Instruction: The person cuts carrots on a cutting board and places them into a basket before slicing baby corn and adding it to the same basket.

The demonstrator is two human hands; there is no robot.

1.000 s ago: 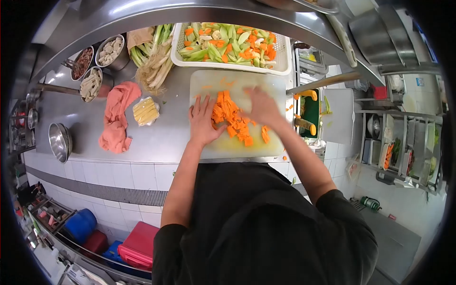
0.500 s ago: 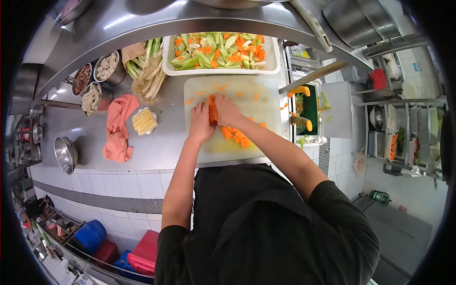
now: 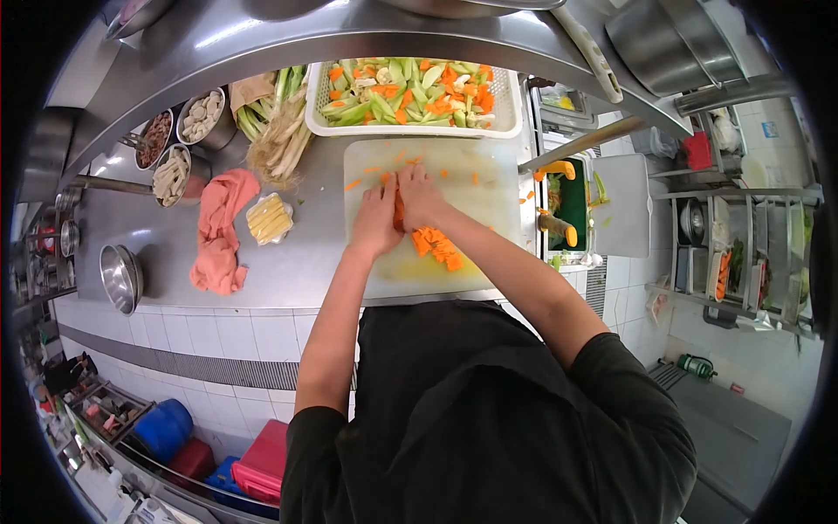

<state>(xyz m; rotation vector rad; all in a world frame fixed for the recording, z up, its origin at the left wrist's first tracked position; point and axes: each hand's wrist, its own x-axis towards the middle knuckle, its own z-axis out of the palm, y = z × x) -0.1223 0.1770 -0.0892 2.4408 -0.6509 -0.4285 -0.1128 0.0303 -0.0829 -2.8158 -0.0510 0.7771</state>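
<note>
Both hands are on a pale cutting board [image 3: 489, 188]. My left hand [image 3: 376, 223] and my right hand [image 3: 421, 199] press from either side on a row of orange carrot pieces [image 3: 399, 210], which shows between them. The fingers point away from me, and the palms partly hide the pieces. Just below my right hand lies a heap of sliced carrot [image 3: 438, 248]. A few thin orange scraps are scattered on the far part of the board. No knife can be made out.
Beyond the board, a white basket [image 3: 410, 132] holds green and orange cut vegetables. Leftward are spring onions [image 3: 278, 148], a wrapped yellow item [image 3: 269, 219], a pink cloth [image 3: 218, 236], metal bowls [image 3: 121, 278] and food containers [image 3: 202, 122]. A green bin [image 3: 566, 210] stands right.
My right hand has flattened over the carrot pieces, with its fingers stretched further forward, and covers more of them. The whole view has shifted slightly.
</note>
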